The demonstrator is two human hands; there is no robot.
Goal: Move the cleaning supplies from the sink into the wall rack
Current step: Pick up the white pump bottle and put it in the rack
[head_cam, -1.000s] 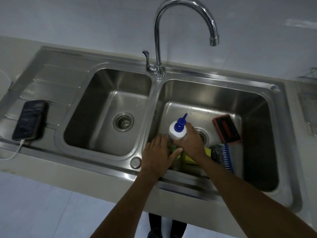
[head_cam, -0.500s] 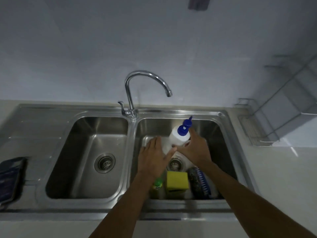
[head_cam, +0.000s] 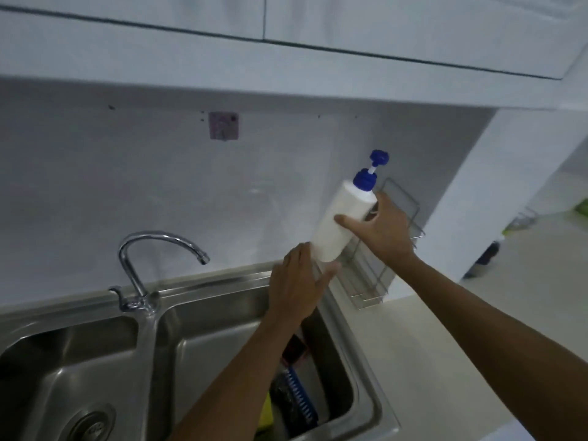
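A tall white pump bottle (head_cam: pixel 342 221) with a blue pump head is in the air, tilted, just left of the wire wall rack (head_cam: pixel 401 249). My right hand (head_cam: pixel 386 229) grips its middle from the right side. Under the bottle's base, my left hand (head_cam: pixel 297 281) supports it with fingers spread. In the right sink basin (head_cam: pixel 206 351) below lie a blue-bristled brush (head_cam: pixel 299 399), a red and black scrubber (head_cam: pixel 294 350) and a yellow sponge (head_cam: pixel 265 415), all partly hidden by my left forearm.
The chrome faucet (head_cam: pixel 149 253) arches up between the two basins, left of my hands. A white counter (head_cam: pixel 445 361) runs along the right of the sink beneath the rack. A cabinet ledge overhangs the wall above.
Both hands have lifted the pump bottle out of the right basin and carried it up and to the right, beside the wall rack. The view has tilted upward.
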